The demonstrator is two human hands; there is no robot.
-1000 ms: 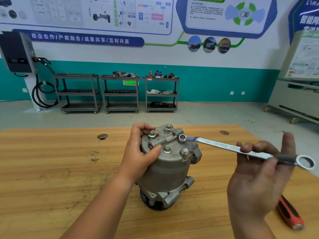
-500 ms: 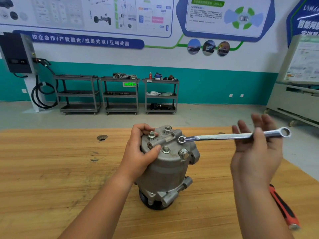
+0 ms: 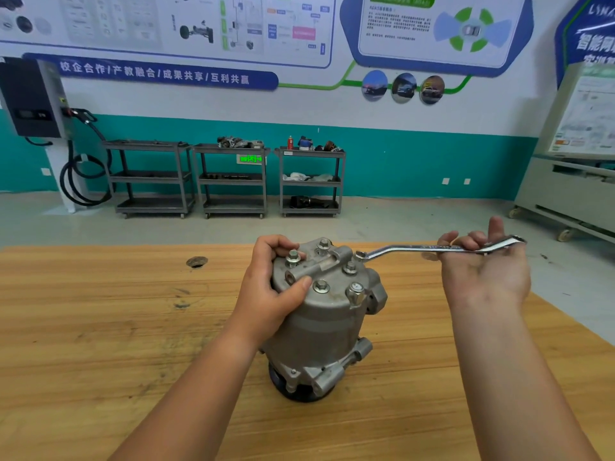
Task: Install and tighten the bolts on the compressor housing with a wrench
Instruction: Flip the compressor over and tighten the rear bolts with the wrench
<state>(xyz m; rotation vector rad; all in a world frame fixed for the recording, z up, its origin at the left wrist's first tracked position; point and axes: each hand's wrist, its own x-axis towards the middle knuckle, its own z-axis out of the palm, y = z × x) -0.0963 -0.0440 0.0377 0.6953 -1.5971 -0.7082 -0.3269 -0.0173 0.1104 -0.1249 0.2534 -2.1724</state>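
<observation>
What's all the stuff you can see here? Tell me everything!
compressor: one, grey, upright on the table
bolts: several, silver, on compressor's top
wrench: one, silver, ring end on a rear bolt
table: one, wooden, foreground
shelf carts: three, grey, by the far wall
charger box: one, black, wall at left
left hand: grips compressor's top
right hand: holds wrench handle

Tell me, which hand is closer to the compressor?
Left. The left hand grips the compressor; the right hand is off to its right, holding the wrench handle.
</observation>
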